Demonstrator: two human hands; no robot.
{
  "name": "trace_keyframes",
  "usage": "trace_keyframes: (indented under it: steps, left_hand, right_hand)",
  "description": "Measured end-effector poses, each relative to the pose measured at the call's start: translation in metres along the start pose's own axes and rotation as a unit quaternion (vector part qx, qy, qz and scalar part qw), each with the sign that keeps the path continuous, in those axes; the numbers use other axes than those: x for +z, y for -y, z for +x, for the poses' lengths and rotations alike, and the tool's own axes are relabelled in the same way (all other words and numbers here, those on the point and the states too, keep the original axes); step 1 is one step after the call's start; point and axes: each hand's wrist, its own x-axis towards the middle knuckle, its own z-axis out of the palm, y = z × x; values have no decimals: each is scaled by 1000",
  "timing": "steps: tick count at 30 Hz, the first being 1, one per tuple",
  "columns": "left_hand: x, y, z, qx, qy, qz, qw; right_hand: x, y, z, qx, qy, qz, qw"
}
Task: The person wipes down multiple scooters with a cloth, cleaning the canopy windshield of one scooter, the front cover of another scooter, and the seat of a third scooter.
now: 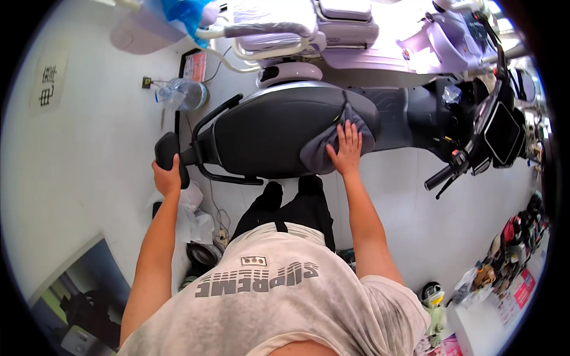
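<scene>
A black scooter seat (267, 130) stretches across the middle of the view, with a dark grey cloth (320, 145) bunched on its front part. My right hand (347, 148) lies flat on that cloth, its fingers extended and slightly apart. At the seat's rear, my left hand (168, 177) is wrapped around the black padded backrest (171, 151). A black grab rail (228, 178) runs round the back of the seat. To the right are the scooter's handlebar grip (440, 177) and its dark display (503, 135).
A pale lilac scooter (356, 56) stands close along the far side. A large clear water bottle (189, 95) is by the left wall, near white plastic bags (193, 216) and loose cables. Shelves of small goods (510, 243) line the right.
</scene>
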Motion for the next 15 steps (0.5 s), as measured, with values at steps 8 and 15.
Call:
trace_keyframes:
  steps: [8, 15]
  left_hand:
    - [0, 10, 10, -5, 45, 23, 999]
    - [4, 14, 11, -3, 43, 27, 999]
  right_hand:
    - [4, -55, 48, 192, -83, -86, 974]
    - [35, -70, 45, 346, -149, 18, 926]
